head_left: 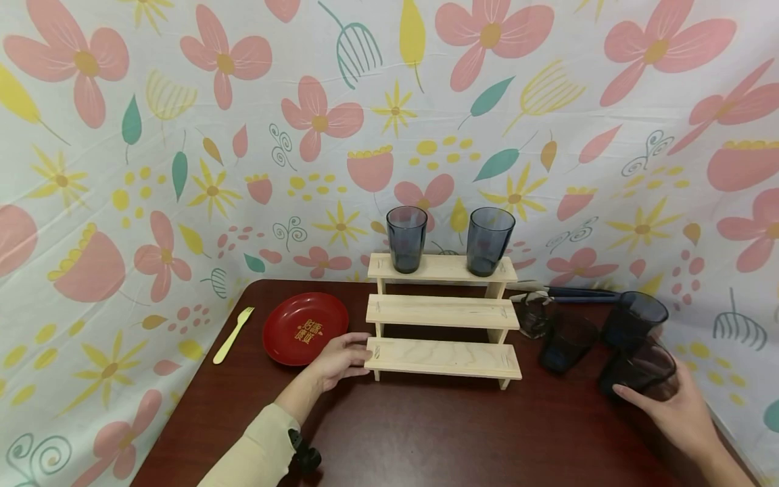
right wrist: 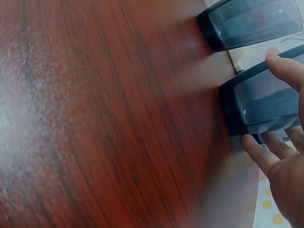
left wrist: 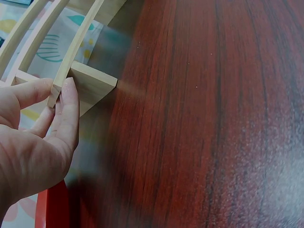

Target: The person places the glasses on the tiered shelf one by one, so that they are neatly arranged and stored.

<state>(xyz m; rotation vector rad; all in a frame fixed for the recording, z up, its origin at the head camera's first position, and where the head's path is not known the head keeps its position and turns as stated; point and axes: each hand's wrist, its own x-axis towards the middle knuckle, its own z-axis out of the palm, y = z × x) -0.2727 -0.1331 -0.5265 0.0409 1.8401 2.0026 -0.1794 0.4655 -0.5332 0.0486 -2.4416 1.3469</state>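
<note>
A three-step wooden display stand (head_left: 443, 355) stands on the table. My left hand (head_left: 342, 360) pinches the left end of its lowest step, thumb and fingers on opposite faces of the board (left wrist: 64, 78). Two blue-grey drinking glasses, a left one (head_left: 406, 240) and a right one (head_left: 489, 242), stand upright on the top step. At the right, my right hand (head_left: 678, 399) grips another dark glass (right wrist: 266, 102), its thumb on one side and fingers on the other. Beside that glass stand two more, one farther back (head_left: 634, 318) and one to the left (head_left: 566, 343).
A clear glass vessel (head_left: 535, 314) stands close to the stand's right side. Dark-handled utensils (head_left: 578, 295) lie along the back edge. At the left are a red plate (head_left: 292, 345) and a yellow knife (head_left: 232, 337). A flowered cloth (head_left: 243, 149) hangs behind the table.
</note>
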